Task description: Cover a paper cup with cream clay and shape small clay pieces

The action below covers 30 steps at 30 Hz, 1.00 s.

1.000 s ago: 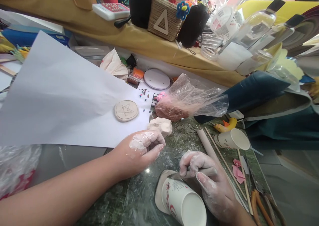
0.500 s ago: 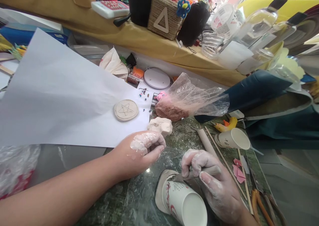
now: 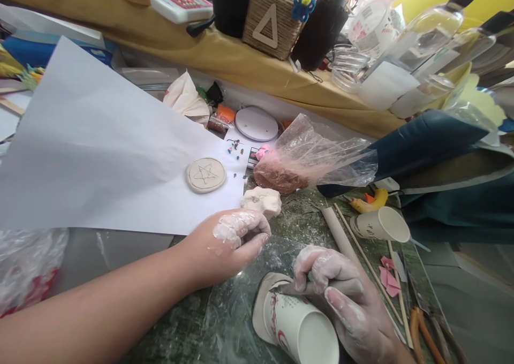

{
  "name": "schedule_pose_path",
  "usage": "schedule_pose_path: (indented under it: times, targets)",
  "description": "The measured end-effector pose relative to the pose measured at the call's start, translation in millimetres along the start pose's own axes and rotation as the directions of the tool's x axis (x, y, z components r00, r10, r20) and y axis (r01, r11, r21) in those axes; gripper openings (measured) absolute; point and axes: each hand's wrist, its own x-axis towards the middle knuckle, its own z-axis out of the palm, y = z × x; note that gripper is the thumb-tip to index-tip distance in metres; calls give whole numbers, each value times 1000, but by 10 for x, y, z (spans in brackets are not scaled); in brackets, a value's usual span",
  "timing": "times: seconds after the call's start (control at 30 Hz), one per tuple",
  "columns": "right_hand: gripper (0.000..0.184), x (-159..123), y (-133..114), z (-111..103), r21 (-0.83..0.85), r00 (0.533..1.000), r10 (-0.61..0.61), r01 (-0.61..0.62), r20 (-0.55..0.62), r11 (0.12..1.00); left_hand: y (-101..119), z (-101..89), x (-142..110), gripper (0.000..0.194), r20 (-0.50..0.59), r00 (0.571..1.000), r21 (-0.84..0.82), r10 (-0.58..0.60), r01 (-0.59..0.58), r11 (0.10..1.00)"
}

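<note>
An upside-down white paper cup (image 3: 299, 321) with red print stands on a flat slab of pale clay (image 3: 259, 310), which shows past the cup's rim. My right hand (image 3: 341, 294), dusted white, grips a thin grey knife (image 3: 287, 288). Its blade lies across the clay beside the cup's rim. My left hand (image 3: 236, 241), with white clay dried on its back, hovers loosely curled left of the cup, and nothing shows in its fingers. Just beyond it lies a lump of white clay (image 3: 262, 201). A round clay disc (image 3: 206, 175) with a scratched star rests on white paper (image 3: 120, 182).
A plastic bag of brown clay (image 3: 281, 174) lies behind the lump. On the right are a roller (image 3: 338, 230), thin sticks, another paper cup (image 3: 381, 226), pink paper scraps (image 3: 388, 281) and orange-handled pliers (image 3: 421, 326). A cloth-covered shelf (image 3: 193, 43) holds boxes and bottles.
The knife tip has moved a little left along the clay at the cup's rim. My left hand holds its pose, and the whole view has shifted slightly.
</note>
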Motion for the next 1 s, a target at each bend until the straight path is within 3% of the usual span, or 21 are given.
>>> schedule_pose_path:
  times: [0.53,0.67,0.77,0.83,0.93,1.0]
  targets:
    - [17,84,-31,-63,-62,983,87,-78,159,995,-1,0,2,9,0,1000,11,2,-2,1000]
    - [13,49,-41,-77,6,999,29,-29,41,1000,-14,1,-7,9,-25,999,32,42,-41,999]
    - [9,25,-129,-68,32,992,-55,59,-115,998,-8,-35,-44,13,-57,983,52,176,-173,984]
    - [8,35,-236,-31,-50,986,-64,57,-151,997,13,-76,-78,17,-63,938,76,341,-336,939]
    - [14,88,-417,81,-235,997,-25,8,-68,972,70,-118,-122,25,-18,854,62,520,-518,853]
    - [13,133,-508,177,-321,1000,-13,17,14,947,109,-112,-142,24,23,851,32,525,-526,850]
